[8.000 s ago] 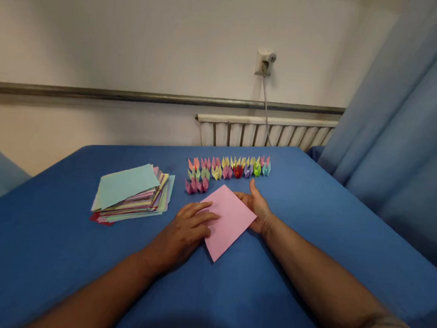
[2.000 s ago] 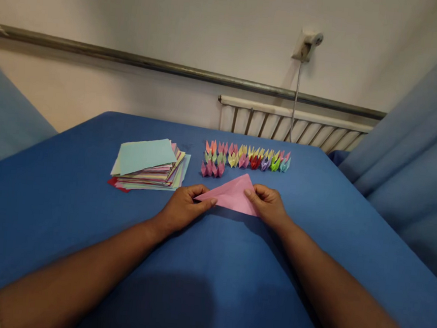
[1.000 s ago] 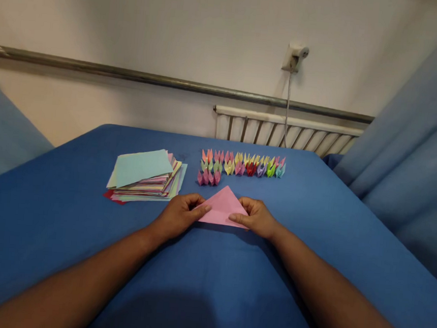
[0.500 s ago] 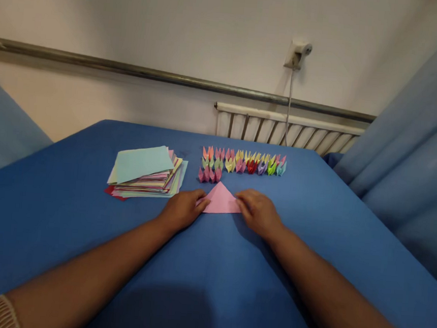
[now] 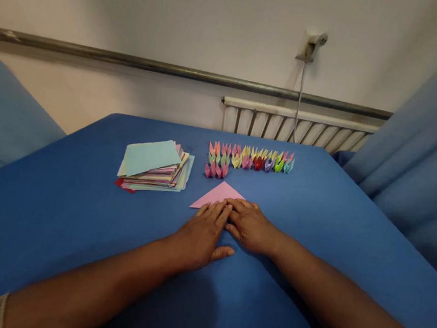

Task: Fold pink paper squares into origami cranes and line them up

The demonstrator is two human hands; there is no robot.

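A pink paper sheet [image 5: 216, 193], folded into a triangle, lies flat on the blue table [image 5: 65, 212]. My left hand [image 5: 202, 234] rests palm down with its fingers stretched out, the fingertips on the triangle's near edge. My right hand [image 5: 249, 224] lies flat beside it, fingers also extended over the near right part of the paper. The two hands touch each other. Neither hand grips anything.
A stack of coloured paper sheets [image 5: 155, 164] sits at the back left. Rows of small folded paper figures [image 5: 247, 160] stand behind the pink paper. A radiator [image 5: 298, 127] and a wall rail are behind the table; a blue curtain [image 5: 418, 151] hangs at right.
The pink square was folded into a triangle. My hands have moved from the triangle's two side corners to its near edge, now lying flat and side by side.
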